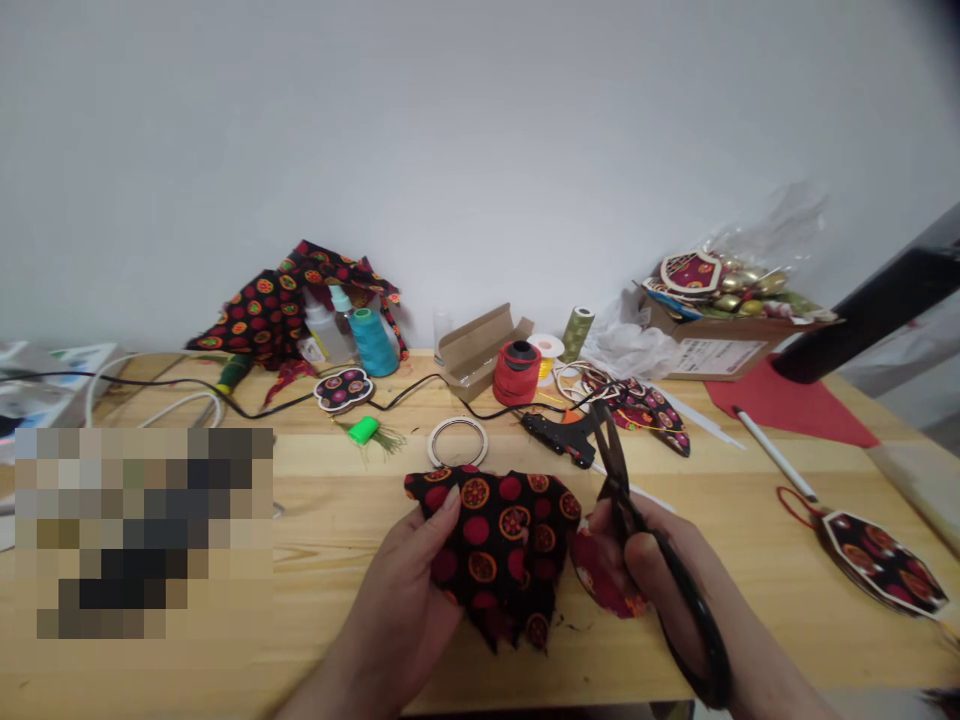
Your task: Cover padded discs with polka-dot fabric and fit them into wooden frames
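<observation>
I am holding a patterned cloth [484,545] in my left hand [409,590], nearer to me than the black glue gun [562,440] and slightly to its left. My thumb is pressing on the top while my other fingers are curling underneath, and the ragged lower edge is pointing towards me.

My right hand [679,528] is gripping the scissors [622,495], nearer to me than the glue gun and slightly to its right; the 2 blades are pointing away from me, a little apart. A red scrap [604,575] is showing just beside that hand, but I cannot tell whether my fingers are pinching it.

On the tabletop [337,515], a pale ring [430,443] is lying to the left of the glue gun, and a bright green tag [364,431] is lying farther left. A red spool [516,380] is standing behind the gun, with an open narrow box [469,355] sitting farther back and to the left. Well to the gun's right, a white pen [776,455] and an eight-sided ornament [885,565] are lying, while a carton [716,355] is standing behind it, also rightwards.
</observation>
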`<state>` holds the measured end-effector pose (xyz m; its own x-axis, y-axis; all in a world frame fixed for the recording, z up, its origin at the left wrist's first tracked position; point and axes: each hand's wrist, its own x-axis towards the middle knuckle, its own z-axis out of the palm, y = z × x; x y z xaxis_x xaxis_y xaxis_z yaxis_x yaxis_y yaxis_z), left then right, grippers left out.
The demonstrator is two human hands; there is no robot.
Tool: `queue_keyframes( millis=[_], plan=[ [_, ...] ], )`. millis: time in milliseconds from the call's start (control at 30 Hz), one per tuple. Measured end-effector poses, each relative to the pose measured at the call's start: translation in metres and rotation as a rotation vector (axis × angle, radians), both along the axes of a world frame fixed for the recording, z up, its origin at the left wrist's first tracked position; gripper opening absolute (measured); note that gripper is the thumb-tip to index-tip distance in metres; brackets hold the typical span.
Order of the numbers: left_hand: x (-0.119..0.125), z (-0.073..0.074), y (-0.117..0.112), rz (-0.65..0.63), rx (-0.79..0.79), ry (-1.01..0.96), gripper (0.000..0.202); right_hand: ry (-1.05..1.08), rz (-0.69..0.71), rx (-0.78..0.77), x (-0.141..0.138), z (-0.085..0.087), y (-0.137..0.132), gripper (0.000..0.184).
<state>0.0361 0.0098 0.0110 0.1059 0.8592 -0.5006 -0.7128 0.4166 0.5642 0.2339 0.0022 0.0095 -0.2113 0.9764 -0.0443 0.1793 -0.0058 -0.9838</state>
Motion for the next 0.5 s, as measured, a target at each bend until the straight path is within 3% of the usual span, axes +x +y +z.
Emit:
queue_keyframes(
  millis=[500],
  plan=[
    [0.000, 0.006, 0.000, 0.014, -0.034, -0.105, 0.019, -0.156, 0.110, -0.002, 0.006, 0.009, -0.013, 0.065]
  ],
)
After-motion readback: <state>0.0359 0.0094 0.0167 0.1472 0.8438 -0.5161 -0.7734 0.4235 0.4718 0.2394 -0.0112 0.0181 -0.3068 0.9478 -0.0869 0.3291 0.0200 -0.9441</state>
